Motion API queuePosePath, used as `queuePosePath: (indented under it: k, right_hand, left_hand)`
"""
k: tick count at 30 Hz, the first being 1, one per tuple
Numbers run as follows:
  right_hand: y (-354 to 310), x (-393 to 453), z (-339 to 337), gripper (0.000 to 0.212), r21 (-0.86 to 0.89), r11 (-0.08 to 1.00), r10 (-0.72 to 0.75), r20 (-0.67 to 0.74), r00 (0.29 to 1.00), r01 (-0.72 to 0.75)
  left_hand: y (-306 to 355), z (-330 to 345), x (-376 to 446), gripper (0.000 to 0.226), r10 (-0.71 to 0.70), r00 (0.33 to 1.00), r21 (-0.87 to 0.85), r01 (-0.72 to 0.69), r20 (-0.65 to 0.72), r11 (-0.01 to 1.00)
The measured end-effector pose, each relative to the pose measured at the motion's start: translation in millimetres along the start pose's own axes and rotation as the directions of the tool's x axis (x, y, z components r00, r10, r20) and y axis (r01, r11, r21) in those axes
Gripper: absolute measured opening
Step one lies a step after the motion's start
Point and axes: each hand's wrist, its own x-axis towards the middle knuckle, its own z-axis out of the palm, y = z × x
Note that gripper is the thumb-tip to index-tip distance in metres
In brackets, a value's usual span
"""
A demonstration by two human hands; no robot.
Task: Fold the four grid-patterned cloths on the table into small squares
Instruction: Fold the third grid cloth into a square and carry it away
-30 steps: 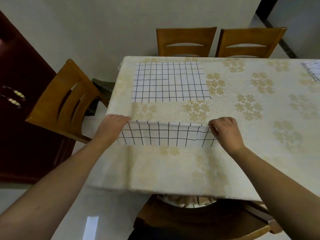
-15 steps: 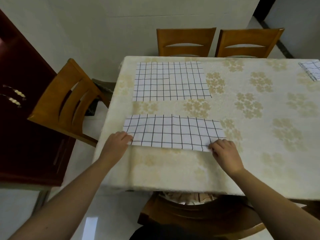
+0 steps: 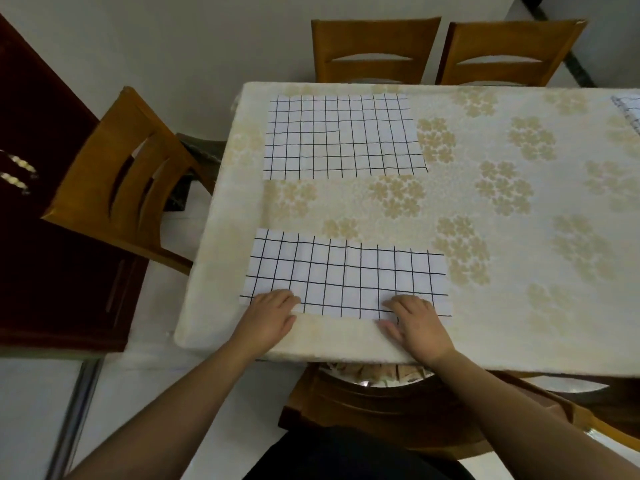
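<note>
A white cloth with a black grid (image 3: 346,271) lies folded in half as a wide strip near the table's front edge. My left hand (image 3: 270,315) rests flat on its near left corner. My right hand (image 3: 415,322) presses flat on its near edge, right of the middle. A second grid cloth (image 3: 343,135) lies spread flat at the far left of the table. The corner of a third grid cloth (image 3: 628,109) shows at the far right edge of the view.
The table (image 3: 519,237) wears a cream cloth with beige flowers. Two wooden chairs (image 3: 375,50) stand at the far side, one wooden chair (image 3: 114,174) at the left end, and another chair (image 3: 381,403) is tucked under the near edge. A dark red cabinet (image 3: 41,237) is at left.
Both hands carried the cloth's lifted far edge toward me and laid it down on the near edge, folding it in half. They then slid inward along the near edge and flattened.
</note>
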Motion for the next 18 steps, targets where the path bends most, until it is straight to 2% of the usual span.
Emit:
queuePosePath:
  k: [3,7,12,18]
  right_hand:
    - [-23,11,10,0.053,-0.008,1.000,-0.024,0.084,0.996,0.025]
    - [-51,25,19,0.059,0.030,1.000,-0.009,0.192,0.981,0.004]
    - [-54,10,31,0.062,0.006,1.000,-0.023,0.319,0.947,0.022]
    - [-49,-17,27,0.066,0.004,1.000,0.009,0.380,0.925,-0.011]
  left_hand:
    - [21,2,16,0.051,-0.022,0.996,0.033,0.020,0.082,0.999]
    - [44,7,36,0.065,-0.051,0.973,0.049,0.041,0.226,0.998]
    - [55,19,36,0.065,0.036,0.955,0.079,-0.062,0.296,0.995]
    - [50,28,25,0.058,0.042,0.948,0.114,-0.082,0.314,0.990]
